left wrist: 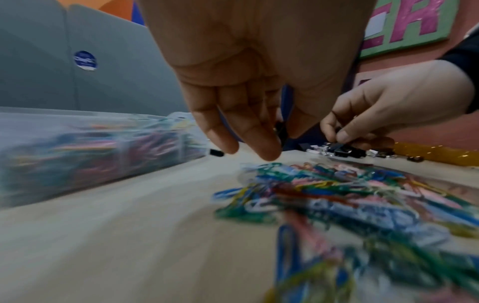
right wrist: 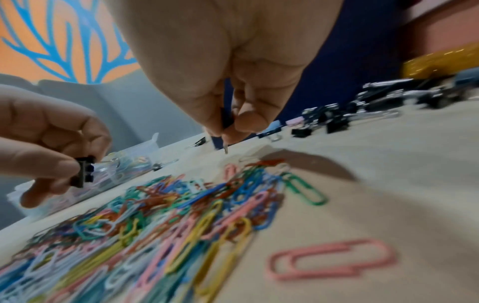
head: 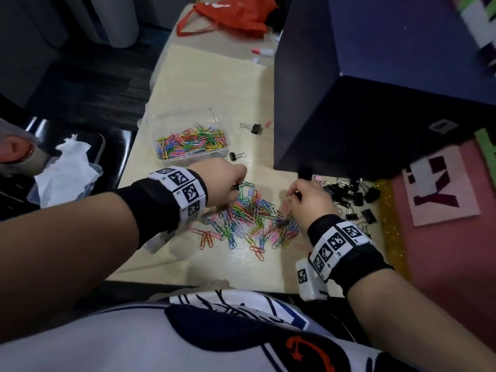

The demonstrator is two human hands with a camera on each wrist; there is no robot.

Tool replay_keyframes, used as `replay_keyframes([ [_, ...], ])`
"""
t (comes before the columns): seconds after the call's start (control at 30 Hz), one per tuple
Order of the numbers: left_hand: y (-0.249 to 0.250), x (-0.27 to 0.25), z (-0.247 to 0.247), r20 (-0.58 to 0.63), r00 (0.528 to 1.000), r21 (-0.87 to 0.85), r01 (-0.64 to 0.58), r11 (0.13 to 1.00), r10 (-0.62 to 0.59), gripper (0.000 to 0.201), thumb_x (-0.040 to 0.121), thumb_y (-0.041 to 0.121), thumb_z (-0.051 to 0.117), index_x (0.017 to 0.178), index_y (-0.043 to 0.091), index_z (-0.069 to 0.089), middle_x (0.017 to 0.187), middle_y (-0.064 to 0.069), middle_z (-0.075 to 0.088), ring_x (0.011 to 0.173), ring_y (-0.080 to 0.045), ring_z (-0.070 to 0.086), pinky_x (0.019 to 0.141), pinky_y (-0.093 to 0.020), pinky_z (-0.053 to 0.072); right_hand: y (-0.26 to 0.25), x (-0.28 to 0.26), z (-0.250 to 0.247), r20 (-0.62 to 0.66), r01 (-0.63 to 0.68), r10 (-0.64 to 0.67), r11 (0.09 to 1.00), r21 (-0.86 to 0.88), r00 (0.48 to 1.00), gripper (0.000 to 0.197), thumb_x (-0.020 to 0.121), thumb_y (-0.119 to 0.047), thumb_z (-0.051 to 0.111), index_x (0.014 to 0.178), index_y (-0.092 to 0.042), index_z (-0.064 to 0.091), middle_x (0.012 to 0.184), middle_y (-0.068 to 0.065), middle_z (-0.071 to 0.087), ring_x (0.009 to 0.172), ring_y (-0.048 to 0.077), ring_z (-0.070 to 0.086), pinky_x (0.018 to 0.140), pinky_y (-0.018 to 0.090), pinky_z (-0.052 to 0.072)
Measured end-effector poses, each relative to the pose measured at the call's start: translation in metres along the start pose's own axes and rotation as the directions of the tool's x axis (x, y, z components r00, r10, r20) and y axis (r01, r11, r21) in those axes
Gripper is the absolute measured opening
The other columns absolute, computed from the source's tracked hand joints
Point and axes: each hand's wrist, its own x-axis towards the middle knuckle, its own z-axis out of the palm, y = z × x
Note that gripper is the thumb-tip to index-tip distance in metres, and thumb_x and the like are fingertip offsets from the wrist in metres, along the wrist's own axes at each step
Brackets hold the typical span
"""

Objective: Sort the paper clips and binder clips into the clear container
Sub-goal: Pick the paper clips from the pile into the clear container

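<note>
Coloured paper clips [head: 247, 216] lie heaped on the cream table [head: 214, 81] between my hands. My left hand [head: 236, 183] hovers over the heap's far left edge and pinches a black binder clip [right wrist: 84, 174]. My right hand [head: 294, 196] is at the heap's far right and pinches another black binder clip [right wrist: 226, 121], whose wire handle points down. The clear container [head: 190, 140], beyond the left hand, holds many paper clips. A heap of black binder clips [head: 349, 194] lies just right of the right hand.
Two loose binder clips [head: 252, 127] [head: 237, 156] lie right of the container. A tall dark blue box [head: 349, 89] stands at the back right. A red bag [head: 236, 14] lies at the table's far end. Left of the table sits crumpled tissue [head: 67, 167].
</note>
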Motion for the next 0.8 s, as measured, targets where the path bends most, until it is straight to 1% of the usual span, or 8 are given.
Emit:
replay_keyframes([
  [0.1,0.026,0.019,-0.006,-0.052,0.996,-0.051,-0.074,0.996,0.072,0.025,0.088,0.027,0.056,0.110,0.017,0.049,0.090,-0.004,0.065,0.083,-0.027,0.057,0.067,-0.029,0.042,0.022,-0.006,-0.008,-0.092,-0.120,0.122,0.992,0.031,0.988,0.012,0.093,-0.014,0.051,0.097,-0.019,0.062,0.113,0.008,0.055,0.084,0.021,0.053,0.075,0.025,0.042],
  [0.2,0.051,0.036,-0.010,-0.172,0.983,-0.265,-0.101,0.959,0.056,0.031,0.088,0.017,0.056,0.118,0.017,0.050,0.100,-0.003,0.067,0.093,-0.026,0.061,0.072,-0.028,0.044,0.038,-0.011,-0.020,-0.189,-0.284,0.299,0.953,0.105,0.935,0.024,0.094,-0.012,0.050,0.115,-0.016,0.060,0.125,0.011,0.048,0.084,0.023,0.053,0.071,0.027,0.040],
  [0.3,0.070,0.049,-0.005,-0.178,0.981,-0.445,-0.150,0.883,0.077,0.050,0.091,0.007,0.049,0.139,0.015,0.035,0.120,-0.003,0.065,0.103,-0.022,0.064,0.086,-0.030,0.050,0.048,-0.015,-0.025,-0.182,-0.362,0.375,0.927,0.101,0.909,0.047,0.094,-0.015,0.051,0.139,-0.015,0.041,0.142,0.016,0.037,0.115,0.032,0.052,0.091,0.038,0.047],
  [0.4,0.071,0.051,0.002,-0.093,0.991,-0.408,-0.125,0.904,0.095,0.062,0.090,0.004,0.044,0.147,0.017,0.022,0.130,-0.012,0.057,0.111,-0.028,0.059,0.093,-0.040,0.050,0.049,-0.016,-0.021,-0.167,-0.383,0.388,0.922,0.064,0.906,0.055,0.092,-0.017,0.052,0.145,-0.016,0.034,0.149,0.015,0.028,0.128,0.035,0.042,0.103,0.045,0.042],
  [0.47,0.063,0.048,0.008,-0.050,0.995,-0.298,-0.097,0.950,0.086,0.060,0.089,0.005,0.045,0.145,0.018,0.028,0.131,-0.014,0.053,0.114,-0.031,0.056,0.095,-0.041,0.048,0.042,-0.016,-0.017,-0.222,-0.301,0.298,0.953,0.025,0.928,0.049,0.091,-0.014,0.051,0.139,-0.015,0.042,0.145,0.014,0.034,0.127,0.032,0.041,0.102,0.043,0.041],
  [0.53,0.049,0.043,0.013,-0.033,0.998,-0.192,-0.051,0.980,0.046,0.052,0.090,0.012,0.048,0.140,0.013,0.036,0.132,-0.014,0.049,0.116,-0.032,0.053,0.096,-0.042,0.047,0.028,-0.015,-0.011,-0.228,-0.100,0.099,0.995,0.006,0.969,0.042,0.089,-0.009,0.050,0.131,-0.014,0.050,0.136,0.012,0.041,0.124,0.029,0.043,0.102,0.038,0.039],
  [0.67,0.010,0.032,0.016,-0.007,0.997,-0.048,0.079,0.996,-0.079,0.056,0.092,0.023,0.049,0.143,0.008,0.030,0.151,-0.015,0.027,0.133,-0.032,0.038,0.107,-0.045,0.039,-0.014,-0.006,0.001,-0.085,0.261,-0.260,0.965,0.002,0.962,0.036,0.090,-0.007,0.048,0.125,-0.013,0.055,0.127,0.006,0.048,0.120,0.021,0.045,0.103,0.030,0.036],
  [0.8,-0.009,0.020,0.016,0.040,0.994,0.031,0.102,0.994,-0.103,0.061,0.096,0.020,0.045,0.150,0.012,0.017,0.160,-0.003,0.008,0.140,-0.026,0.030,0.106,-0.045,0.037,-0.056,0.021,0.004,0.032,0.311,-0.312,0.950,0.035,0.949,0.041,0.095,-0.011,0.043,0.135,-0.016,0.048,0.135,0.004,0.046,0.125,0.019,0.044,0.105,0.026,0.032],
])
